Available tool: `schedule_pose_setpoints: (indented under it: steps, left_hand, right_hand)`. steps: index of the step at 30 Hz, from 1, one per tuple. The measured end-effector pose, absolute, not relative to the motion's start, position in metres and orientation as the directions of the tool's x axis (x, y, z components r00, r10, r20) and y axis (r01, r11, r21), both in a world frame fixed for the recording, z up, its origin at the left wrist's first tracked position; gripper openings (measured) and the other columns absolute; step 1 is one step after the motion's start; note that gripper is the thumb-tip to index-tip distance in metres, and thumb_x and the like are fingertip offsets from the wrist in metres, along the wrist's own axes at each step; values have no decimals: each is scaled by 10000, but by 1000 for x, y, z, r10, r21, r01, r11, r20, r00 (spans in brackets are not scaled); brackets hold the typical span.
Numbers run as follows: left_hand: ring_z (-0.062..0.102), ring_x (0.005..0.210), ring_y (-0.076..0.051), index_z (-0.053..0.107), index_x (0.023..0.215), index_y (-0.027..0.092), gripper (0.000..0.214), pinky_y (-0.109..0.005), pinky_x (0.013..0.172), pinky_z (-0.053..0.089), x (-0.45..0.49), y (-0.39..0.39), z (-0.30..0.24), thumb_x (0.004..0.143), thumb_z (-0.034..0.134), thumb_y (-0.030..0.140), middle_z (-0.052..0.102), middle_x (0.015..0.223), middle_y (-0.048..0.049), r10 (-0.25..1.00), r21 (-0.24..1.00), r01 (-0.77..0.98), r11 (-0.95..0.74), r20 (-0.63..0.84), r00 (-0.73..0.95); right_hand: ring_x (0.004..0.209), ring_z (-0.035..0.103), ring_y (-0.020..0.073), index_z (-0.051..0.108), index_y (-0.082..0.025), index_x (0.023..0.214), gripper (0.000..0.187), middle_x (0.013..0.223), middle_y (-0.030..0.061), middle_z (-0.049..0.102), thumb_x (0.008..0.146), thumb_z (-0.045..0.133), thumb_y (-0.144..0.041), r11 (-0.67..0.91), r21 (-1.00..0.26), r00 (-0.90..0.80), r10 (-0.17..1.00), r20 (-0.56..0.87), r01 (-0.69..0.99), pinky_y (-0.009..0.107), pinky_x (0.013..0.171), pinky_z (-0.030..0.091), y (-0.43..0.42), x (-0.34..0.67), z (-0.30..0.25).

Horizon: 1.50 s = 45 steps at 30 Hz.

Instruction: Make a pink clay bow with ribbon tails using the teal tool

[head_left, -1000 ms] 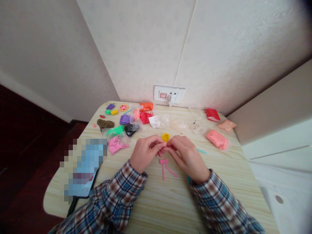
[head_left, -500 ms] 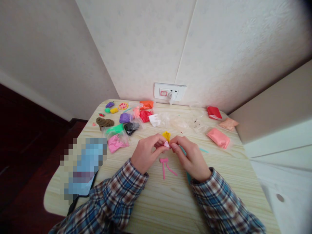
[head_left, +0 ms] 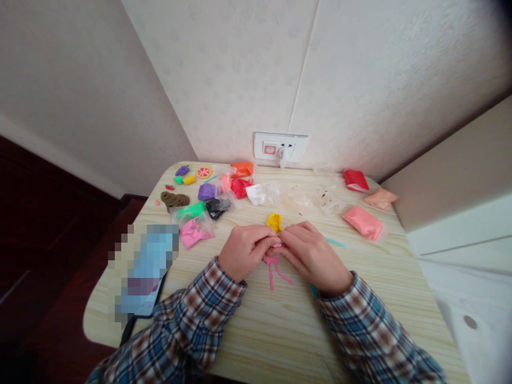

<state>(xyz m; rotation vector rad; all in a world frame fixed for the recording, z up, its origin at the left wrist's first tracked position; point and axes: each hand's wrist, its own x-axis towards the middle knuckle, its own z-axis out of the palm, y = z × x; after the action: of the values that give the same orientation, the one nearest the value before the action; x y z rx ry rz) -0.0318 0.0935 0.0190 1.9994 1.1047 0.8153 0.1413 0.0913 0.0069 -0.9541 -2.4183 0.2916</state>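
My left hand (head_left: 245,252) is closed, thumb and fingers pinching a small pale pink piece of modelling clay (head_left: 277,245). Against the same piece press the fingertips of my right hand (head_left: 316,257), also closed, so most of the clay is hidden. On the table just below lies a pink clay bow (head_left: 272,261) with two long thin tails. A yellow clay lump (head_left: 274,222) sits right behind my fingertips. Partly covered by my right hand is a turquoise tool (head_left: 335,241), its thin end showing beyond the knuckles.
Several bags of coloured clay, such as a pink bag (head_left: 196,231) and a green one (head_left: 191,212), stand at the left. Small clay fruits (head_left: 189,180) and a brown coiled piece (head_left: 175,200) lie beyond. A phone (head_left: 146,272) is at the left edge; a salmon packet (head_left: 363,222) lies right.
My right hand has come in against my left, and its fingers now cover part of the pale pink clay. Both hands sit lower over the bow's top. The view has shifted slightly.
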Motion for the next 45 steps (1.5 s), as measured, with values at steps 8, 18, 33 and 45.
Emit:
schedule_pose_setpoints:
  steps: [8,18,33,45]
  left_hand:
    - [616,573,-105,642,817,129,235,-184,558,485,-31,96,19,890,488,290,643,663,-11,924,971,208,-115,28,382]
    - [628,653,-107,726,803,131,103,-191,623,510,-33,99,20,763,634,153,691,768,-39,944,999,-21,-39,44,327]
    - [611,672,-131,670,749,118,147,-233,641,495,-30,98,17,714,695,259,668,712,-26,889,989,-11,144,-125,440]
    - [587,598,-75,592,728,124,198,-178,607,480,-30,99,23,652,749,218,616,642,27,928,981,-105,160,-114,355]
  right_hand:
    - [595,459,126,513,-181,695,244,613,1,551,914,406,-177,684,-434,-505,728,464,587,269,655,344,89,145,6]
    - [549,502,91,585,-188,737,210,632,-30,635,912,482,-241,675,-518,-425,735,528,525,257,658,344,90,145,6]
    - [473,400,86,452,-183,558,421,493,-49,490,891,475,-440,663,-397,-465,738,490,634,279,639,276,89,144,5]
    - [541,442,117,521,-176,716,284,592,-16,540,921,423,-346,730,-325,-561,676,478,602,292,691,309,85,139,12]
